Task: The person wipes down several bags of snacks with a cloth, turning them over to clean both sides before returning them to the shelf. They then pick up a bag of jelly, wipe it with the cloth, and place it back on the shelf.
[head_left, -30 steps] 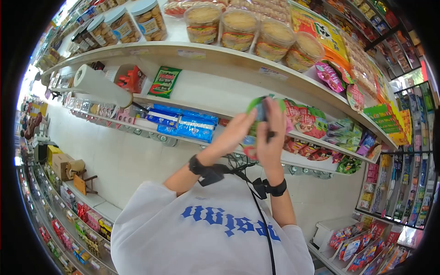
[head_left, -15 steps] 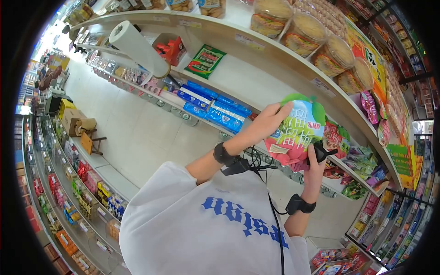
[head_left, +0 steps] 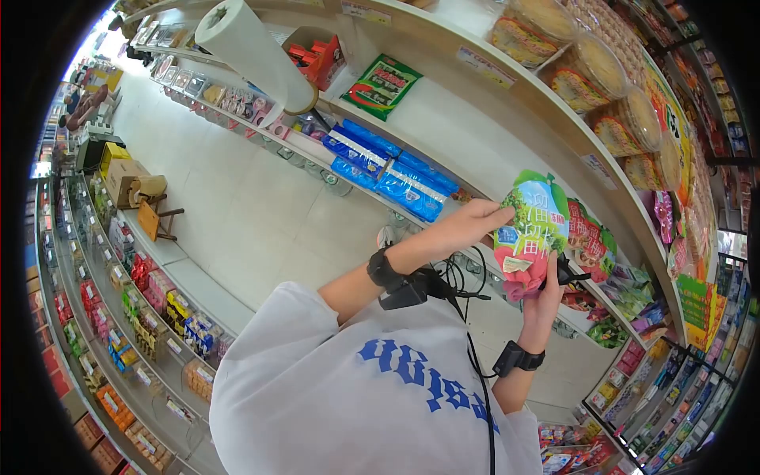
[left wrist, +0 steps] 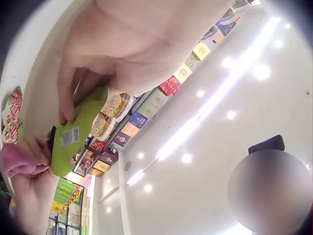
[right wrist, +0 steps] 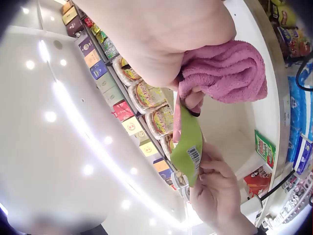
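Green pouch [head_left: 529,229]: left hand [head_left: 475,220] pinches its edge; right hand [head_left: 543,299] grips its lower end and a pink cloth [right wrist: 227,73].

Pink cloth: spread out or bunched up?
Bunched up: the right wrist view shows the pink cloth in deep creases, gathered at the right hand.
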### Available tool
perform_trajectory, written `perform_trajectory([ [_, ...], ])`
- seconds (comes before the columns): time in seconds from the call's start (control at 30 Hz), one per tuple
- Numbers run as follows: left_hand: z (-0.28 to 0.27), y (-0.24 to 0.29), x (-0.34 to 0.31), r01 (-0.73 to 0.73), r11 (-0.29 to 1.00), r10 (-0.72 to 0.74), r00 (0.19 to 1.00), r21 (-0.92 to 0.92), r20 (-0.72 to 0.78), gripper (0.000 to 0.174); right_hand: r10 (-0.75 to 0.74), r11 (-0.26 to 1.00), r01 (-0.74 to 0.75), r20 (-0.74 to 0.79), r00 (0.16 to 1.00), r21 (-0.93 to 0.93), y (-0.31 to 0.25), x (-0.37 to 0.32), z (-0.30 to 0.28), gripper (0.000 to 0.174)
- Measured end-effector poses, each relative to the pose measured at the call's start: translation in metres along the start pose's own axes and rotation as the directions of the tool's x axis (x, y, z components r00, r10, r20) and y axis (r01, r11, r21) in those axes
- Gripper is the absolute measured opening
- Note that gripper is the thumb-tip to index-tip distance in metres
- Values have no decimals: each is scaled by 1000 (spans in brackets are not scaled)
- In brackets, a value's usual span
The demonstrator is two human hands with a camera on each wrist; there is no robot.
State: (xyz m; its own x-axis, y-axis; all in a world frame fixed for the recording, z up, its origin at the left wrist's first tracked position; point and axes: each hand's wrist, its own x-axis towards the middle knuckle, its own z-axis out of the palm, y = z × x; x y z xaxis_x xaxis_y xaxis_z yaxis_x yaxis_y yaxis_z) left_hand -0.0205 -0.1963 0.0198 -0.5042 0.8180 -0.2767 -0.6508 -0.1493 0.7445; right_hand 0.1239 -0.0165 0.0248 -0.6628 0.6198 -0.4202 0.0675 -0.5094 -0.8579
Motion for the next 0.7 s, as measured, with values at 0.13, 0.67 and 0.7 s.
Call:
perform_trajectory([
  [0.13,-9,6,-1,-7,996,-6,989,-89,-148,47,-7,999,5,-41,999,-54,15,-1,10,36],
  [0.67,-165,0,62,-286,928,372,700,238,-610,48,-12,998,3,-163,986,-59,36,-22,0,21],
  [0.7,-189,-4,71,-276,938,344,680,209,-648,46,-11,998,1,-165,986,-56,36,-24,-1,21],
])
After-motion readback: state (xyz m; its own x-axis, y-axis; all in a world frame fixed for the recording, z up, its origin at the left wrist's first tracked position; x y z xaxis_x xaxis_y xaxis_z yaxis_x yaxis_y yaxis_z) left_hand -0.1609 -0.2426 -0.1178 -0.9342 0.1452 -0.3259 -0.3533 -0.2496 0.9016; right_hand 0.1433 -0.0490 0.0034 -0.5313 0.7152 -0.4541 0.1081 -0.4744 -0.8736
